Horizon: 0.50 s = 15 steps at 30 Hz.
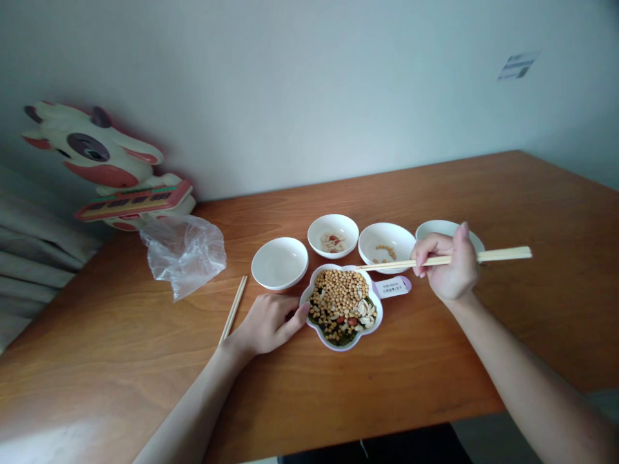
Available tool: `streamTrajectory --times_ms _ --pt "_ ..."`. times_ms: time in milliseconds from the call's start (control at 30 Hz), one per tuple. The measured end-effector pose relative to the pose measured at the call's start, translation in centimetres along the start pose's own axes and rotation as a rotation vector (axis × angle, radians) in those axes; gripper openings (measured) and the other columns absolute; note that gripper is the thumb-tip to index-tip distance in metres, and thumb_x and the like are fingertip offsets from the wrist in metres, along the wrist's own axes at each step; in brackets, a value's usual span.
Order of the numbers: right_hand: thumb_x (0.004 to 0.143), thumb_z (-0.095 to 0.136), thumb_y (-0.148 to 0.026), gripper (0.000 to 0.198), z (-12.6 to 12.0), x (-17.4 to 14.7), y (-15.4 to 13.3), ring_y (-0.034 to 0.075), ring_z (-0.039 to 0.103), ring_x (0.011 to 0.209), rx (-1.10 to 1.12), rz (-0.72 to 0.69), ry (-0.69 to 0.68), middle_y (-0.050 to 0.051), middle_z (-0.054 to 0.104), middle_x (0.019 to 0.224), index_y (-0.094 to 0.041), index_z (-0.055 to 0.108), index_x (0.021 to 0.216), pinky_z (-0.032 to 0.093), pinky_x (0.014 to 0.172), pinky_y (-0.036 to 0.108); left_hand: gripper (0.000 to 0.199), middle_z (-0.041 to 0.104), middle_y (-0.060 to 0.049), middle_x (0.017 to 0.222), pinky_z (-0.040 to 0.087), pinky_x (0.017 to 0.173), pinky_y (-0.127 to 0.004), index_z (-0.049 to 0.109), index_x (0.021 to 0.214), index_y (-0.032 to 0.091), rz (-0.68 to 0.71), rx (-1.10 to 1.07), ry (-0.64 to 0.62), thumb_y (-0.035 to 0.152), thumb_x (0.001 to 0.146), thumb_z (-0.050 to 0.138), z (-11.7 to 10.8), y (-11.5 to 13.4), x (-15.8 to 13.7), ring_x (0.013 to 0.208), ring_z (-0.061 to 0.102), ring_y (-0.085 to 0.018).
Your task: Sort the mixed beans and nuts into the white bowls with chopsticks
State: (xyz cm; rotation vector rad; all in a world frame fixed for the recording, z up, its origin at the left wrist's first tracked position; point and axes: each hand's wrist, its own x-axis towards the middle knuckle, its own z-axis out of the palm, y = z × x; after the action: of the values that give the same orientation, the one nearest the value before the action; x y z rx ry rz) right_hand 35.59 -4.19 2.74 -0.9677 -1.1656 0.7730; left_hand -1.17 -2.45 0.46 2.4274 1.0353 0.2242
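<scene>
My right hand (447, 263) is closed round a pair of wooden chopsticks (505, 254). Their tips reach the back rim of a flower-shaped dish (338, 348) with a lilac edge and a labelled handle. In this dish lie yellow soybeans (342, 287), pale flat seeds or nut slices (366, 314), a few reddish peanuts (353, 321) and small green beans underneath. My left hand (273, 322) grips the dish's left rim, thumb at the edge and the other fingers curled. Nothing can be made out between the chopstick tips.
Behind the dish stand white bowls: an empty one (279, 278), one with peanut pieces (312, 235), one with soybeans (387, 232), and one (447, 227) partly hidden by my right hand. Spare chopsticks (233, 308), a clear plastic bag (186, 251) and a cow-shaped toy piano (120, 167) are leftward.
</scene>
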Motion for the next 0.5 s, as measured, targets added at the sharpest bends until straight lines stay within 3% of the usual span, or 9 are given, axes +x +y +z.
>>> streamTrajectory --times_ms 200,500 --pt "0.107 0.033 -0.073 0.077 -1.6 0.8 -0.7 0.021 0.052 0.044 0.016 -0.208 0.269 0.004 0.052 0.045 -0.027 0.068 0.055 0.033 0.044 0.037 0.053 0.065 -0.003 0.071 0.039 0.067 -0.029 0.053 0.074 0.019 0.026 -0.017 -0.003 0.048 0.115 0.037 0.1 -0.2 -0.1 0.063 0.057 -0.015" --pt "0.103 0.032 -0.08 0.078 -1.8 1.0 -0.5 0.021 0.052 0.048 -0.043 -0.216 0.25 0.005 0.055 0.05 -0.026 0.068 0.061 0.034 0.045 0.037 0.052 0.065 -0.003 0.073 0.038 0.067 -0.03 0.054 0.075 0.019 0.045 0.002 0.001 0.046 0.115 0.036 0.2 -0.5 0.0 0.064 0.057 -0.015"
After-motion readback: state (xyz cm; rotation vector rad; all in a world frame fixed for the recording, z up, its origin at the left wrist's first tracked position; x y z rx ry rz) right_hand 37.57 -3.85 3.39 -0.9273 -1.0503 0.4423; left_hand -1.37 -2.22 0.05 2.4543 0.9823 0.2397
